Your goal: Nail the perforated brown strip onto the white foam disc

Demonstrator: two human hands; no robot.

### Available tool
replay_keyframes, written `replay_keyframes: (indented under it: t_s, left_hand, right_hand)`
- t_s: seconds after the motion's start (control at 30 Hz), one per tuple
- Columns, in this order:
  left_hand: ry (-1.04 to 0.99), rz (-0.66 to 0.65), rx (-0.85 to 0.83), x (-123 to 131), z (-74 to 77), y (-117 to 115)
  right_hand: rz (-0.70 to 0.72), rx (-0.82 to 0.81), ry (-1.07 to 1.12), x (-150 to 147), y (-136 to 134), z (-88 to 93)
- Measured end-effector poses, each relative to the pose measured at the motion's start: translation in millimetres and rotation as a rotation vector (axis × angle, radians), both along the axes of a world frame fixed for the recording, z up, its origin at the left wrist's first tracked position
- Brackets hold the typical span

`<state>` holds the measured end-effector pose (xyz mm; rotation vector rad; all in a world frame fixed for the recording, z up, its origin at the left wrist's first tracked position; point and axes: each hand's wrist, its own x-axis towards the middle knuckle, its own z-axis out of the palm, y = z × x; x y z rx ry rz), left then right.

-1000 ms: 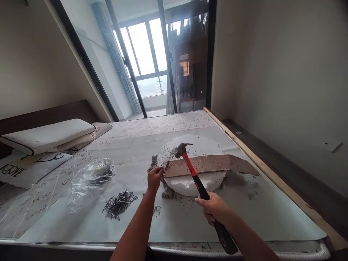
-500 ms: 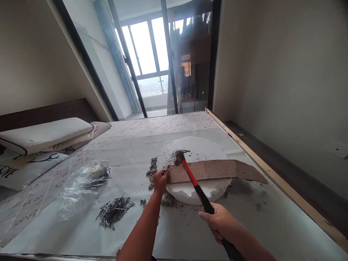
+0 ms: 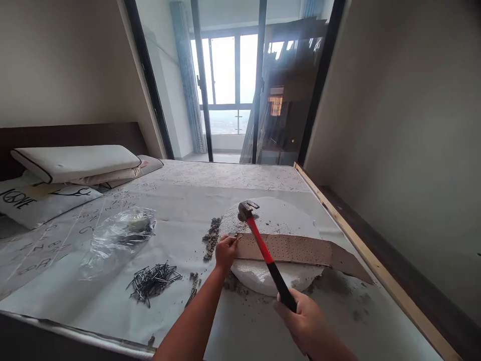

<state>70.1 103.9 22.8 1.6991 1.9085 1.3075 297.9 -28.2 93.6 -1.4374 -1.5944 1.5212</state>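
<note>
Here my left hand (image 3: 225, 250) pinches a nail (image 3: 236, 238) upright on the perforated strip (image 3: 300, 248); right hand (image 3: 306, 321) grips the hammer (image 3: 263, 250), head raised above it for striking clearance.

pillow (image 3: 35, 203) | text "LOVE" (partly cut off) | black lettering

A claw hammer (image 3: 263, 250) with a red and black handle and a grey steel head is raised at a slant, its head over the left end of a brown perforated strip (image 3: 300, 249). The strip lies flat across a round white foam disc (image 3: 270, 273), and a thin nail (image 3: 236, 238) stands at its left end
</note>
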Motion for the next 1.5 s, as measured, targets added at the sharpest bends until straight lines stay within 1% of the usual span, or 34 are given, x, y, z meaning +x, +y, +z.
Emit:
replay_keyframes:
  t_s: [0.2, 0.27, 0.33, 0.4, 0.5, 0.57, 0.7, 0.77, 0.87, 0.97, 1.03, 1.1, 1.2, 1.3, 1.43, 1.5]
  left_hand:
    - [0.006, 0.022, -0.030, -0.1, -0.4, -4.1]
    - [0.003, 0.023, -0.028, -0.5, -1.9, -4.3]
    - [0.007, 0.019, -0.019, -1.1, -3.6, -4.0]
    - [0.008, 0.013, -0.005, -1.8, -4.9, -4.0]
    - [0.000, 0.009, -0.022, -2.7, -5.7, -4.8]
    - [-0.002, 0.009, -0.043, -2.9, -5.9, -5.5]
    - [0.009, 0.004, -0.027, -2.6, -6.7, -5.8]
    - [0.008, 0.000, -0.012, -2.3, -6.9, -5.6]
    - [0.008, 0.005, -0.012, -2.0, -7.1, -5.4]
    - [0.008, 0.005, -0.016, -1.6, -8.0, -5.6]
    - [0.012, 0.000, -0.001, -1.5, -8.7, -5.8]
    - [0.022, 0.000, 0.017, -1.5, -9.1, -5.8]
    - [0.031, 0.000, 0.014, -2.1, -9.5, -5.6]
    - [0.024, 0.004, -0.001, -2.8, -10.4, -5.4]
    - [0.033, -0.001, 0.017, -2.7, -12.8, -5.0]
    - [0.024, -0.007, 0.035, -2.4, -13.7, -4.7]
  right_hand:
    - [0.110, -0.093, -0.123, -13.9, 11.8, 4.2]
    - [0.101, -0.025, -0.132, -14.1, 12.6, 6.9]
    - [0.074, 0.048, -0.094, -13.7, 11.8, 8.5]
    - [0.058, 0.031, -0.072, -14.6, 10.6, 7.5]
    - [0.061, -0.062, -0.111, -17.6, 9.5, 1.2]
    - [0.053, -0.083, -0.128, -17.6, 9.3, -3.2]
    - [0.000, -0.048, -0.078, -13.3, 10.0, -4.3]
    - [0.010, -0.043, -0.080, -13.1, 11.0, -2.0]
    - [0.075, -0.052, -0.170, -15.9, 11.7, 0.6]
    - [0.084, 0.032, -0.272, -16.4, 8.9, 1.7]
    - [0.072, 0.113, -0.257, -15.0, 5.9, 2.1]
    - [0.058, 0.142, -0.196, -14.4, 3.6, 1.3]
    - [0.050, 0.083, -0.140, -17.7, 3.0, -2.6]
    - [0.057, 0.028, -0.165, -21.3, 4.2, -4.2]
    - [0.010, 0.073, -0.158, -17.3, 4.2, 5.1]
    - [0.006, 0.056, -0.123, -14.8, 4.4, 9.6]
